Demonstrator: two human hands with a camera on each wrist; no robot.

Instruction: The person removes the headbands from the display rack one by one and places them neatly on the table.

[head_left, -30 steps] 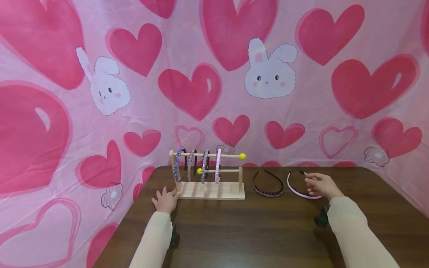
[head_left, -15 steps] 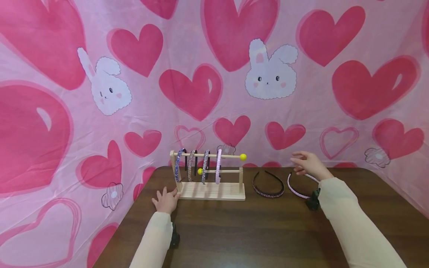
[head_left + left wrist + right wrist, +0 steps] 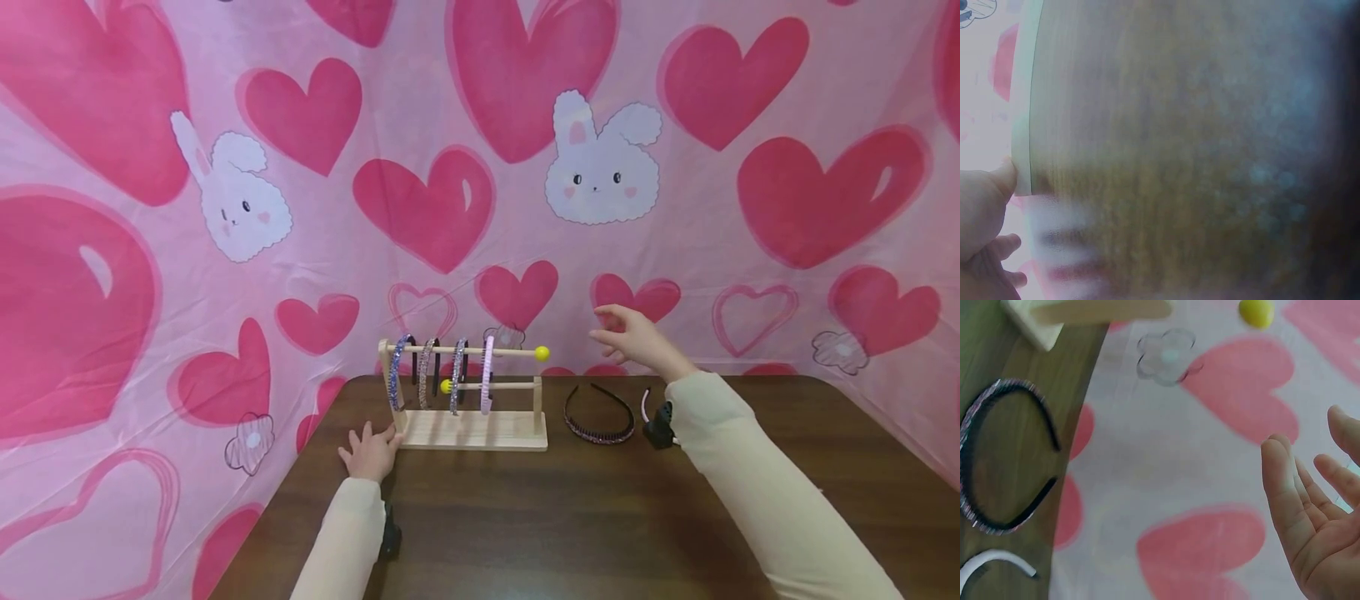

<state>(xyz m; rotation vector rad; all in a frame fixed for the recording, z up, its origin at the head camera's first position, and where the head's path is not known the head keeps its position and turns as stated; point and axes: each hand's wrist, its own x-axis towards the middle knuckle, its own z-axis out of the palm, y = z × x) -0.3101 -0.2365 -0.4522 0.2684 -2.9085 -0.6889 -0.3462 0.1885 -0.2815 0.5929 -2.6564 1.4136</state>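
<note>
A wooden headband stand (image 3: 471,433) stands on the table with two yellow-tipped bars. Several headbands hang on it: a blue one (image 3: 394,379), two sparkly ones, and a pink one (image 3: 487,379) nearest the yellow ball. My left hand (image 3: 369,454) rests at the stand's left end with fingers spread, its thumb touching the base edge in the left wrist view. My right hand (image 3: 633,337) is in the air above the table, right of the stand, holding nothing. Below it lie a dark glittery headband (image 3: 600,437) and a pink headband (image 3: 647,407), the latter partly covered by my wrist and sleeve.
A dark wooden table (image 3: 525,517) bears everything. Behind it hangs a pink cloth (image 3: 517,242) printed with hearts and rabbits. A black wrist camera (image 3: 660,427) sits on my right wrist near the pink headband.
My right hand has risen from beside the pink headband on the table and moved left toward the stand, with nothing in it. My left hand has stayed at the stand's base.
</note>
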